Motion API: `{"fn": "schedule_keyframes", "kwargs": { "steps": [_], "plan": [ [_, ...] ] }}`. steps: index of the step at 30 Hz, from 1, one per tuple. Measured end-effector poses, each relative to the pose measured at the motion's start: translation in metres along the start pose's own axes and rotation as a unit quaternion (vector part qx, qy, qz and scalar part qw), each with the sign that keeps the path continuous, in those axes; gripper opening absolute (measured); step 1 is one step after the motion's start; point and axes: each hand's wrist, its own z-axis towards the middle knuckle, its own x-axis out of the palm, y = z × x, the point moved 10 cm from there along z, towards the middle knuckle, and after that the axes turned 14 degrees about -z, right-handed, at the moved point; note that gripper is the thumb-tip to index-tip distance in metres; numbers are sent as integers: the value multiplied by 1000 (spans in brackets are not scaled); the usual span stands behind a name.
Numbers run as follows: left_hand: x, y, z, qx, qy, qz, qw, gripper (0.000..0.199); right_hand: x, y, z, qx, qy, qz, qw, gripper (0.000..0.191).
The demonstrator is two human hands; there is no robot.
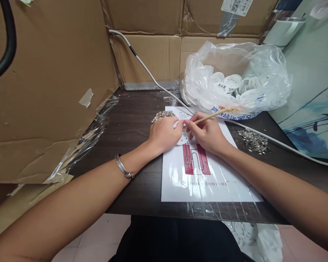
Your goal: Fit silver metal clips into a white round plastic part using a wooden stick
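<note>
Over the upper part of a printed sheet, my left hand has its fingers closed on a white round disc with small slots. My right hand pinches a thin wooden stick, its lower end down at the disc between my fingertips. The stick slants up to the right. What its tip touches is hidden by my fingers. Just beyond my left hand lies a pile of small shiny metal pieces. A second metal pile sits to the right of the sheet.
A clear plastic bag full of white discs stands at the back right. A grey cable crosses the dark table behind my hands. Cardboard walls enclose the left and back. A white mug is at the upper right.
</note>
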Motion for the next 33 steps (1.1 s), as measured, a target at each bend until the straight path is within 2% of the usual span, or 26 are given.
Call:
{"fn": "schedule_keyframes", "kwargs": {
  "steps": [3, 5, 20, 33],
  "plan": [
    [-1, -1, 0, 1, 4, -1, 1000, 33, -4, -7, -1, 18, -25, 88, 996, 31],
    [-1, -2, -1, 2, 6, 0, 1000, 31, -3, -9, -2, 24, -20, 109, 994, 32],
    [-1, 1, 0, -4, 0, -7, 1000, 32, -7, 4, -3, -3, -31, -33, 999, 27],
    [1, 2, 1, -17, 11, 5, 1000, 33, -8, 8, -3, -2, -34, -49, 998, 27]
  ]
}}
